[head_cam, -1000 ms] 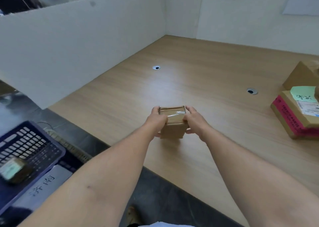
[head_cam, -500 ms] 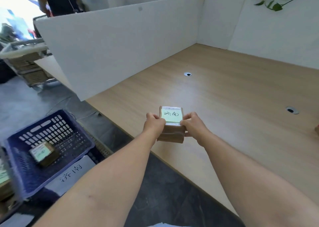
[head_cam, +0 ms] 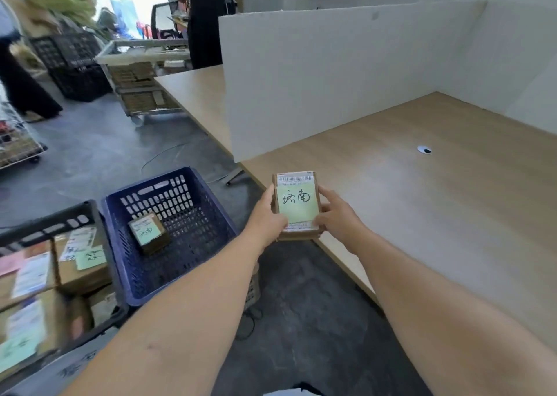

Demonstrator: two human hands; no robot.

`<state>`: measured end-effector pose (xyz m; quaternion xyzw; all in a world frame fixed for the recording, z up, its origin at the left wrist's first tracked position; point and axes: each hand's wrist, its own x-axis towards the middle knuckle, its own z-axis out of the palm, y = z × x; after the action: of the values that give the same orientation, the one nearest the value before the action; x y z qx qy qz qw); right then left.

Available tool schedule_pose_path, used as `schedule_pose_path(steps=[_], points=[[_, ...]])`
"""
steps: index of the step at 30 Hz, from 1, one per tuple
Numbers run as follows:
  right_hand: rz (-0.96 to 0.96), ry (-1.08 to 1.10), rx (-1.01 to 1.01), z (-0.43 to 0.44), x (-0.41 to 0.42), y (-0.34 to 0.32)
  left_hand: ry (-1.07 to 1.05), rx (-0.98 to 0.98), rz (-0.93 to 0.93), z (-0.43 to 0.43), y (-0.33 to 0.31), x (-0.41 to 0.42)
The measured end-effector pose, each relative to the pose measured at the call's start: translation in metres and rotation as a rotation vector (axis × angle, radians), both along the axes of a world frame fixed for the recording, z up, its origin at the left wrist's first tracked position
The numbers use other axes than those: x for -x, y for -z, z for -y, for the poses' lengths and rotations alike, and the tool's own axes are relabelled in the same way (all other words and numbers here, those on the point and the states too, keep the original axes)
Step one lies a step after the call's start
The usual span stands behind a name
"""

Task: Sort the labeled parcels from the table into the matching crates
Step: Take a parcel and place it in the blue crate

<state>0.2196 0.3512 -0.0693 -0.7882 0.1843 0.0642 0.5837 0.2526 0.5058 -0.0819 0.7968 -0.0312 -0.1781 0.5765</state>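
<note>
A small brown cardboard parcel [head_cam: 297,204] with a green handwritten note and a barcode label is held over the table's front edge. My left hand [head_cam: 266,216] grips its left side and my right hand [head_cam: 337,217] grips its right side. Down on the floor to the left stands a blue plastic crate [head_cam: 193,245] holding one similar small parcel [head_cam: 147,234] with a green note. Further left a black crate [head_cam: 60,223] is filled with several labelled parcels.
The wooden table [head_cam: 437,214] runs to the right, with a white divider panel [head_cam: 316,73] along its left side. A person in black [head_cam: 208,18] stands behind the divider. Carts and black crates [head_cam: 72,64] stand on the grey floor at back left.
My view has swung left, bringing the crates into sight. Both hands have carried the parcel from over the table to its front edge and tilted its label up.
</note>
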Motion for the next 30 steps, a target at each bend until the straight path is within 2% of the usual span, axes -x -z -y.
schedule_pose_path(steps=[3, 10, 16, 21, 30], points=[[0.007, -0.105, -0.01, -0.038, -0.021, 0.005, -0.044, 0.015, 0.011, -0.042, 0.009, -0.014], [0.051, -0.374, 0.206, -0.126, -0.063, 0.018, -0.177, -0.024, 0.036, -0.134, 0.026, -0.039], [0.044, -0.433, 0.165, -0.177, -0.099, 0.041, -0.175, -0.086, 0.041, -0.189, 0.045, -0.055], [0.018, -0.541, 0.192, -0.194, -0.14, 0.062, -0.278, -0.079, -0.011, -0.212, 0.074, -0.072], [-0.087, -0.649, 0.114, -0.22, -0.244, 0.114, -0.319, -0.202, -0.113, -0.245, 0.108, -0.148]])
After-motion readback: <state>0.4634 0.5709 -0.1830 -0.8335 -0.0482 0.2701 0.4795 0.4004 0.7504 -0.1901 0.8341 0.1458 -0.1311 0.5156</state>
